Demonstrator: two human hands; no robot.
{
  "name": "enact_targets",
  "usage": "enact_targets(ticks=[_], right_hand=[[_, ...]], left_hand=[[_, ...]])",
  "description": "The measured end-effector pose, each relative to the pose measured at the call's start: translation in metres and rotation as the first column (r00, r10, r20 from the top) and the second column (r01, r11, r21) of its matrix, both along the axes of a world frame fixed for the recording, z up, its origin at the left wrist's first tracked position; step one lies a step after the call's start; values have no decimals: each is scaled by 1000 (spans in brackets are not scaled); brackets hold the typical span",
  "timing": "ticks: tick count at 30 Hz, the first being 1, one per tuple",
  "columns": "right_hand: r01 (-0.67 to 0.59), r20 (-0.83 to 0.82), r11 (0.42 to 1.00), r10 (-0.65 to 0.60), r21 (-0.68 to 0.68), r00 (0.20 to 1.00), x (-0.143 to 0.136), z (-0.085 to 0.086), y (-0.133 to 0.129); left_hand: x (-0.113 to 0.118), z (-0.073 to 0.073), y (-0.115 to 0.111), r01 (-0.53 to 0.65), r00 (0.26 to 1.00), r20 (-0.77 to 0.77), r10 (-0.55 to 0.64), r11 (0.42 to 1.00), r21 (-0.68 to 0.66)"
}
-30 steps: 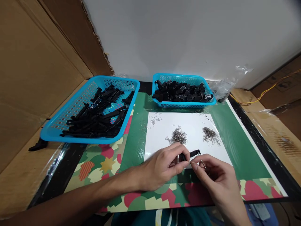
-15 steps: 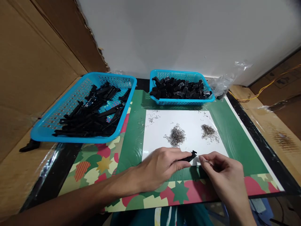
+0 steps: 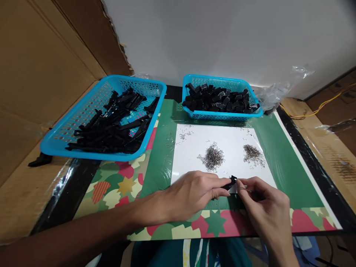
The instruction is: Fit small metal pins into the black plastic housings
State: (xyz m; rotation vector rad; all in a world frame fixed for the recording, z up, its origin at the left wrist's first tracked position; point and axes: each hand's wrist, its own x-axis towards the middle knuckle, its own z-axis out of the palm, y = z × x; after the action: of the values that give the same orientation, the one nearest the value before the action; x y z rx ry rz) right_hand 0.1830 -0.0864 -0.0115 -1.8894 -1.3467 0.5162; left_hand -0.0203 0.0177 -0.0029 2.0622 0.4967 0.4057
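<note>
Between the thumb and fingers of my left hand [image 3: 194, 193] is a small black plastic part [image 3: 231, 182], held over the near edge of the white sheet [image 3: 186, 159]. My right hand [image 3: 265, 200] is closed in a pinch right at the end of that part. A thin metal piece [image 3: 246, 190] shows at its fingertips, too small to make out fully. Just beyond my hands lies a pile of small bent wire pieces [image 3: 213, 157], with a second wire pile [image 3: 253, 154] to its right.
A blue basket [image 3: 47, 146] of long black parts stands at left. Another blue basket [image 3: 222, 115], at the back, holds short black pieces. Clear plastic wrap [image 3: 280, 91] lies beside it. One black part [image 3: 40, 160] rests outside the left basket. Cardboard [image 3: 36, 66] walls the left side.
My right fingertips have come closer to the end of the black part, closing the small gap. The view has shifted slightly. My left hand keeps its hold.
</note>
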Motion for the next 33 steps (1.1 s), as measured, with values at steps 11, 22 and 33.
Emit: enact_targets(ticks=[11, 22, 33], right_hand=[[-143, -51, 979, 137, -144, 989, 16, 12, 8], [85, -96, 996, -82, 26, 992, 29, 12, -5], [116, -160, 983, -93, 144, 983, 16, 3, 8]], left_hand=[[0, 0, -2, 18, 999, -33, -15, 995, 96], [-1, -3, -2, -6, 1000, -11, 7, 997, 81], [-1, -4, -2, -3, 1000, -11, 4, 996, 95]])
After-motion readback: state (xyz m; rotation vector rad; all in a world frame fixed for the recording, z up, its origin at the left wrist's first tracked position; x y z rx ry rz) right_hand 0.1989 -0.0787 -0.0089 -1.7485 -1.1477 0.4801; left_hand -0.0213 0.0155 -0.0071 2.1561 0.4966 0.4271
